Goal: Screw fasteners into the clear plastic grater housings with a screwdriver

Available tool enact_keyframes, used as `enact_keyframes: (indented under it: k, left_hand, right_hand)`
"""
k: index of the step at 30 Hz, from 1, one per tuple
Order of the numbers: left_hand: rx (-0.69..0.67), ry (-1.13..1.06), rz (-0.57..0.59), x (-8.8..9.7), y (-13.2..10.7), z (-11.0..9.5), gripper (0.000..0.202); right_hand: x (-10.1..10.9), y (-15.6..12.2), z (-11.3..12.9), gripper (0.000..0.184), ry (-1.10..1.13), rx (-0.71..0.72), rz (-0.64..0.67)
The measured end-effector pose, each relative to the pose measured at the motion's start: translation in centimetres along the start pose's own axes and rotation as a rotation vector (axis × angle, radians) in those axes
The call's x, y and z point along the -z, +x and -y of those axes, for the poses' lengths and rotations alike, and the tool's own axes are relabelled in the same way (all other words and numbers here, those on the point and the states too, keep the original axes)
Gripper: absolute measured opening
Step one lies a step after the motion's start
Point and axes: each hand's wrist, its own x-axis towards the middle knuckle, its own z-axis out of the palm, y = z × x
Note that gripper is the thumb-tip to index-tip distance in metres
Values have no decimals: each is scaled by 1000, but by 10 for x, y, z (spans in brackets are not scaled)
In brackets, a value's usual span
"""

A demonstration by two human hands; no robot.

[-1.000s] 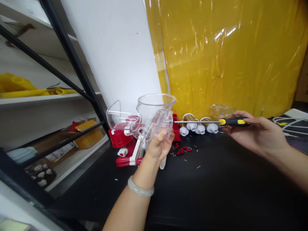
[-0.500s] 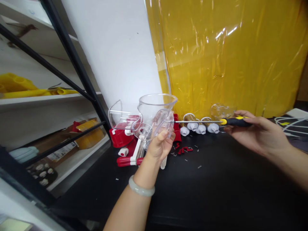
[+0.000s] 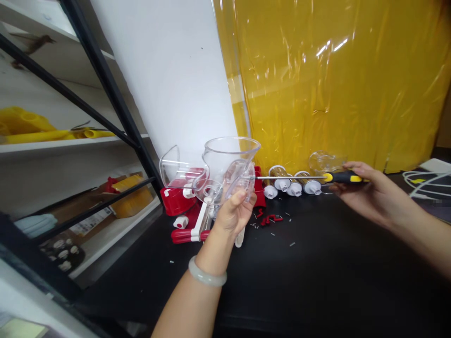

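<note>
My left hand (image 3: 233,213) is closed round the lower part of a clear plastic funnel-shaped housing (image 3: 229,164), held upright above the black table (image 3: 317,277). My right hand (image 3: 373,192) grips the black and yellow handle of a long screwdriver (image 3: 338,177). Its thin metal shaft (image 3: 289,178) runs level to the left, and the tip touches the right side of the clear housing. A pale bangle (image 3: 206,279) sits on my left wrist.
Red and white plastic parts (image 3: 183,220) and another clear hopper (image 3: 171,166) lie behind the housing. Several white-capped gold cylinders (image 3: 292,185) and a clear cup (image 3: 324,162) stand by a yellow plastic sheet (image 3: 334,80). A black-framed shelf (image 3: 70,141) is left, white cables (image 3: 423,185) right.
Almost nothing has moved. The clear housing and the screwdriver have stayed in contact, with only a slight shift of my right hand on the handle.
</note>
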Motion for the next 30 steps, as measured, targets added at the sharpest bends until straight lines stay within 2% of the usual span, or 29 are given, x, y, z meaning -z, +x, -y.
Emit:
enact_keyframes:
  k: [3,6,8,10,12,15,18,20,26,30]
  left_hand:
    - [9,34,-12,2,2,2,79]
    - [-10,64,-75,4,8,7,70]
    - [-38,83,-142,4,13,13,59]
    - [-50,125,-183,5,17,21,52]
    - [-56,187,-205,7,20,30,48]
    - [-56,331,-214,13,22,42,41]
    - [-96,554,-224,20,24,48,40]
    - [-127,621,-239,22,24,50,40]
    - [-143,639,-275,27,26,54,46]
    - [-131,620,-234,33,28,58,45]
  right_hand:
    - [1,4,1,15,6,14,-4]
    - [9,16,6,9,-83,110,-60]
    - [19,27,10,10,-265,246,-186]
    - [31,37,13,13,-408,308,-264]
    - [41,45,14,12,-543,341,-317]
    - [51,51,10,11,-739,368,-330]
    - [56,54,2,10,-876,354,-297]
    - [61,56,-3,9,-924,331,-282]
    - [82,68,-20,13,-1036,196,-245]
    - [94,74,-30,24,-1097,110,-145]
